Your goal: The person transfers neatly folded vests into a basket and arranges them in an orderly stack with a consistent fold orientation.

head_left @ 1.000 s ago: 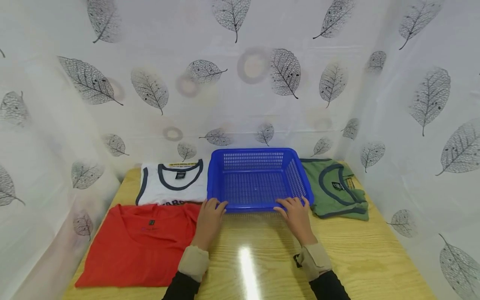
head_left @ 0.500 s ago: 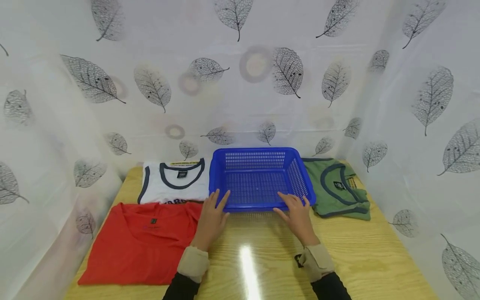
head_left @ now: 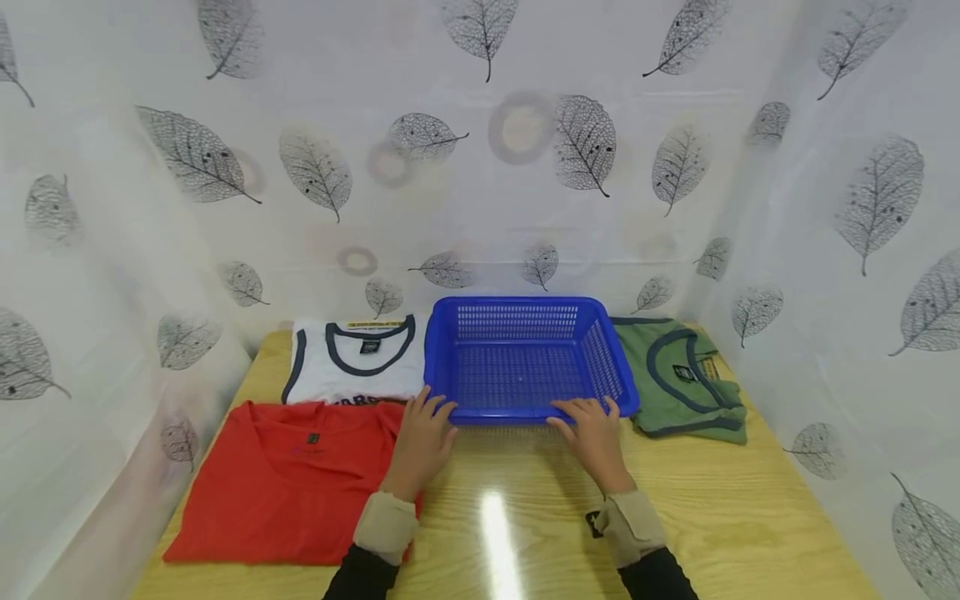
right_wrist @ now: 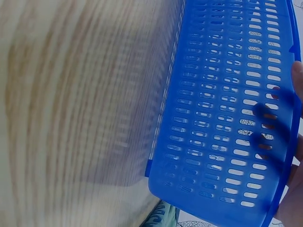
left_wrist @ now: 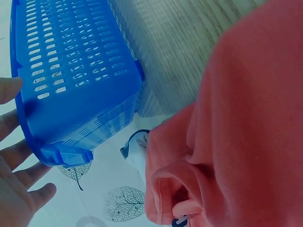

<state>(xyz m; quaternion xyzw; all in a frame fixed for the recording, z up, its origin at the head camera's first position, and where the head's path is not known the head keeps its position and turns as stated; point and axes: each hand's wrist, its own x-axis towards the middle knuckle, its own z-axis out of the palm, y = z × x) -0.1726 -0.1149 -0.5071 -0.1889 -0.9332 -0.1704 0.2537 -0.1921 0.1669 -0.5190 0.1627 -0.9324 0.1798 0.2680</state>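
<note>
A blue plastic basket (head_left: 517, 414) with slotted walls stands at the back middle of the table, with nothing inside. My left hand (head_left: 420, 442) holds its near left corner, fingers over the rim and thumb on the outside. At the near right corner, my right hand (head_left: 597, 442) grips the same rim. In the right wrist view its fingers show partly through the slots, behind the basket's wall (right_wrist: 222, 109). The left wrist view has the left thumb (left_wrist: 9, 90) at the rim, the other fingers partly hidden behind it.
Left of the basket lies a folded red shirt (head_left: 300, 492), overlapping a white T-shirt (head_left: 315, 375) with dark trim. A folded green T-shirt (head_left: 652, 392) lies close on the right. Behind the wooden table (head_left: 720, 508) hangs a leaf-patterned white curtain (head_left: 450, 208).
The left fingers, spread and lifted half a second ago, are down on the rim again. The right fingers also lie closer over it. The head view has shifted slightly.
</note>
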